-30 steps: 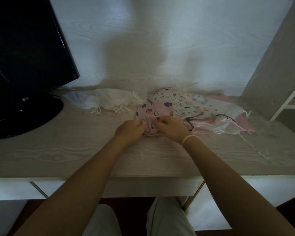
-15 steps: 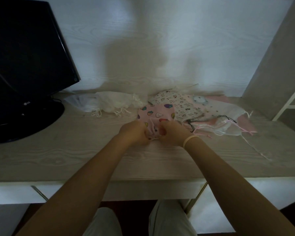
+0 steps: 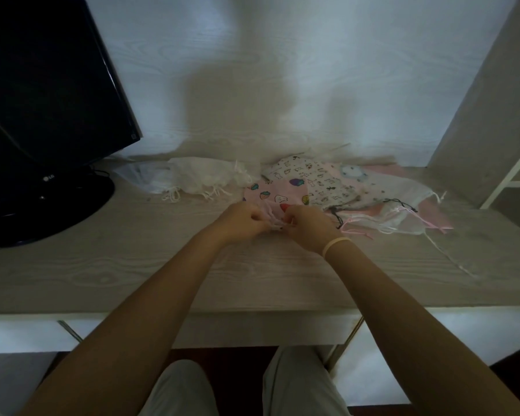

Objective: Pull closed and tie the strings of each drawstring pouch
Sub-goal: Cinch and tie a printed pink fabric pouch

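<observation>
Both hands w/ fingers curled, pinching the gathered mouth of the pink pouch [image 3: 275, 193]: left hand [image 3: 243, 219] at its 8 o'clock, right hand [image 3: 308, 225] at its 5 o'clock, fingertips nearly meeting. I can't make out the strings themselves btwn the fingers. Pouch lies flat on the desk [image 3: 132, 265] approx mid-desk, cartoon print up. At 1 o'clock from the grip, a white printed pouch [image 3: 306, 178], touching the pink one. At 3 o'clock, sheer pouches [image 3: 397, 199] w/ pink and black cords. At 11 o'clock, a white pile of pouches [image 3: 204, 178]. Monitor [image 3: 42, 100] far off at 10 o'clock. Pale band [image 3: 336, 245] on right wrist.
</observation>
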`<state>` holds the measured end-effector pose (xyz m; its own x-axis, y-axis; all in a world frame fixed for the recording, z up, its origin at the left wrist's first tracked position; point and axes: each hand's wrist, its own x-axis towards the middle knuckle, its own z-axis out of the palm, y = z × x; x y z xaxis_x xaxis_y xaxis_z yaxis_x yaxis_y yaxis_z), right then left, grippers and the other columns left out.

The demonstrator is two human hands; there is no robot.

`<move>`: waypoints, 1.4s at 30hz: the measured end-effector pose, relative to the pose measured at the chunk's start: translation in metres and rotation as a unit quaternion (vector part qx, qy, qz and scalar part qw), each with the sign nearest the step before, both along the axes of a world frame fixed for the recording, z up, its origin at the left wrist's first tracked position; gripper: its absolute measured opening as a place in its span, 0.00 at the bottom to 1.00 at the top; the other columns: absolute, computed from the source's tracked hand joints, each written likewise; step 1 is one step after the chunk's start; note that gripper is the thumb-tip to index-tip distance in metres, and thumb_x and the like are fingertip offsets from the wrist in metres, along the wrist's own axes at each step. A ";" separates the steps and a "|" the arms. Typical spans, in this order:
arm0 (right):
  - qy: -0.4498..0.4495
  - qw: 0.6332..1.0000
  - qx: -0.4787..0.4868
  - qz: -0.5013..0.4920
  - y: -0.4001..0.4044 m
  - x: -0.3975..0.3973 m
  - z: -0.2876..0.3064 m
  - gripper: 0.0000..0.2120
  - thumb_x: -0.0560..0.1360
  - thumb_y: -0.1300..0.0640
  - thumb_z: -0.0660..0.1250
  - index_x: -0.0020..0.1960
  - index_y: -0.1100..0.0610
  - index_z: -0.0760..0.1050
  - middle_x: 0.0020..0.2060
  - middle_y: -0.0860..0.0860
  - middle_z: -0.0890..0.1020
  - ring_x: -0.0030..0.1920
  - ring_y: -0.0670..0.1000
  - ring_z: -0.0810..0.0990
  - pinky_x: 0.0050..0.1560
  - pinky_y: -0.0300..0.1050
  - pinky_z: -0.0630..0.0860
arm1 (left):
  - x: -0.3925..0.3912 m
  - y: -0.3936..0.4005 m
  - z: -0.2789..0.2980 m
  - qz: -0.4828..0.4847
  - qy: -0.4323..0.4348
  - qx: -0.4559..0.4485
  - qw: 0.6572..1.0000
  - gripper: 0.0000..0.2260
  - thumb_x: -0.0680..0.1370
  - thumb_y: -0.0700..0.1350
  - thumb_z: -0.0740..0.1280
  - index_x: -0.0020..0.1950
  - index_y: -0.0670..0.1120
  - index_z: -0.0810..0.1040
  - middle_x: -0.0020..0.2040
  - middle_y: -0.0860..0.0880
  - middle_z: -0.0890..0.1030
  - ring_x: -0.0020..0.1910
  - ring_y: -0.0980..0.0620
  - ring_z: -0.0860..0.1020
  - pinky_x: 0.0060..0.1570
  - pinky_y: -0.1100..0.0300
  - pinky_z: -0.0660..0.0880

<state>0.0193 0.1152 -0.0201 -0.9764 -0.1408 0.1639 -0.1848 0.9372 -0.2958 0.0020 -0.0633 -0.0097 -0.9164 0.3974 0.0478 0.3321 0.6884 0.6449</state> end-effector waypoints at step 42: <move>0.012 0.916 -0.399 0.033 -0.012 -0.002 0.025 0.13 0.72 0.71 0.64 0.53 0.62 0.78 0.47 0.53 0.84 0.47 0.45 0.82 0.49 0.39 0.80 | -0.003 0.009 -0.013 0.062 -0.077 0.218 0.971 0.15 0.79 0.48 0.68 0.33 0.48 0.80 0.25 0.53 0.75 0.25 0.57 0.70 0.32 0.63 0.67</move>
<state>0.0169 0.1036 0.0050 -0.9650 -0.0256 0.2612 -0.2484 0.4100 -0.8776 -0.0006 -0.0544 -0.0222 -0.9655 0.2564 0.0450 0.1405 0.3679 0.9192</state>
